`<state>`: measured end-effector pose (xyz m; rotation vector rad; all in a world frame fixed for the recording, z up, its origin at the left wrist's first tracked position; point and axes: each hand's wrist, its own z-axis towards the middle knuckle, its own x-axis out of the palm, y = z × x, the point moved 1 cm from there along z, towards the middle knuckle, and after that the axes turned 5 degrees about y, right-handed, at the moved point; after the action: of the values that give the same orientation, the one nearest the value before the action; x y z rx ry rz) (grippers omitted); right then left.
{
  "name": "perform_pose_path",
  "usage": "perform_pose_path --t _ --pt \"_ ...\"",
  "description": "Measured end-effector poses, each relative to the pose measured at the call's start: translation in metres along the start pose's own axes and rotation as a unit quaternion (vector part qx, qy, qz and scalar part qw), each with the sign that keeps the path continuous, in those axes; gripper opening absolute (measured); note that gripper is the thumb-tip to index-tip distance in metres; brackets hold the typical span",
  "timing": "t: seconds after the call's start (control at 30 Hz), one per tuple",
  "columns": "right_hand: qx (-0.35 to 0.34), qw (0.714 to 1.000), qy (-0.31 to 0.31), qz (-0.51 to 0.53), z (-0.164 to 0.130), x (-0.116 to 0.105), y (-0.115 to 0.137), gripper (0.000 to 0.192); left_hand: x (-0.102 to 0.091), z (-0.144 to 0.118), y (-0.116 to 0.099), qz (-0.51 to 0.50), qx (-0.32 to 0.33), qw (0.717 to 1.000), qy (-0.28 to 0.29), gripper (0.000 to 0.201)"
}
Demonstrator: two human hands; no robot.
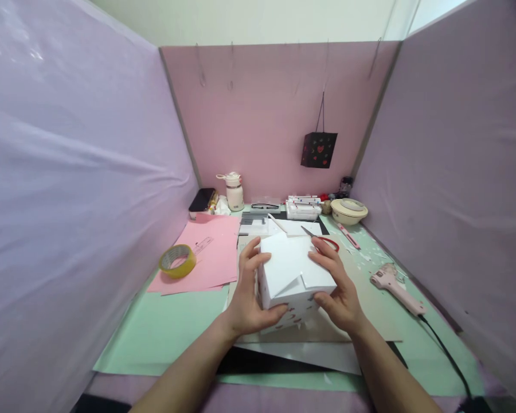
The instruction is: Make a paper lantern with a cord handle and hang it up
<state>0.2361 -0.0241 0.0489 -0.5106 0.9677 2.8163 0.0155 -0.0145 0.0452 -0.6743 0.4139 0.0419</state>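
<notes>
A white paper box [290, 274] with small red marks on its sides stands at the middle of the desk, its top flaps folded over. My left hand [248, 292] grips the box's left side, thumb wrapped along the near lower face. My right hand [337, 287] holds the right side, fingers lying on the top flap and thumb against the near face. The box rests on a brown card sheet [370, 304].
Pink paper [210, 252] and a yellow tape roll [178, 260] lie at the left. Red-handled scissors [322, 238], a pink cutter [349, 236], a bowl [348, 210] and a pink glue gun [394, 281] with its cord sit at the right. A small bottle [234, 191] stands at the back; a black bag [319, 149] hangs on the wall.
</notes>
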Motion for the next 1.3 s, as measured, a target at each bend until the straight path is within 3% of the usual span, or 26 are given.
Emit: perform_pose_path --t 0.3,0.57,0.67,0.77,1.03,1.23,1.3 --pt "-0.008 1.0 0.02 -0.002 0.001 0.006 -0.004 0.049 -0.003 -0.011 0.021 -0.044 0.005 0.997 0.058 0.079" --pt "-0.017 0.998 -0.015 -0.059 0.001 0.009 0.001 0.047 -0.011 0.008 0.016 -0.042 0.041 0.995 0.081 0.073" --pt "-0.026 0.996 -0.016 -0.085 0.001 0.013 0.002 0.046 -0.017 0.014 0.015 -0.015 0.044 0.993 0.113 0.069" --pt "-0.032 0.995 -0.009 -0.089 -0.001 0.016 0.001 0.044 -0.021 0.015 0.013 0.006 0.038 0.989 0.143 0.063" --pt "-0.036 0.995 -0.024 -0.091 -0.003 0.017 0.002 0.042 -0.021 0.012 0.008 0.003 0.038 0.988 0.149 0.059" --pt "0.008 0.98 -0.126 -0.155 0.001 0.047 0.023 0.044 -0.034 0.04 0.016 -0.078 0.006 0.979 0.186 0.055" --pt "0.026 0.975 -0.121 -0.186 0.001 0.059 0.03 0.048 -0.04 0.048 0.02 -0.1 -0.011 0.973 0.206 0.047"
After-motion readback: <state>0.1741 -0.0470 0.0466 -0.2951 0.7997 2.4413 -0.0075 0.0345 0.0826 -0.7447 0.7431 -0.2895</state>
